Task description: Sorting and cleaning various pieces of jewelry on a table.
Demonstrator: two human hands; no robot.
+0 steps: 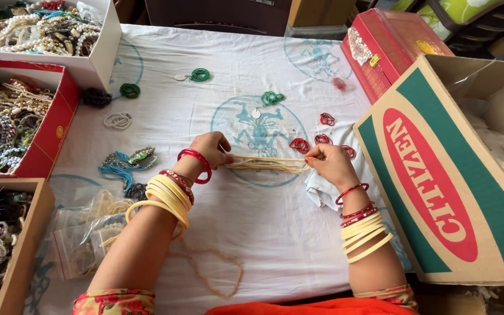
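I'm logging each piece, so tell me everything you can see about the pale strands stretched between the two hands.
The strands are a thin bundle of cream-yellow threads, possibly fine beads; too small to tell. They are pulled nearly level and fairly taut just above the white cloth, over its blue print. The left hand pinches one end, the right hand the other. The bundle spreads a little towards the right end.

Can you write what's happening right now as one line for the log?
left hand: pinches one end of cream bead strands | right hand: pinches other end | strands: stretched taut above white cloth
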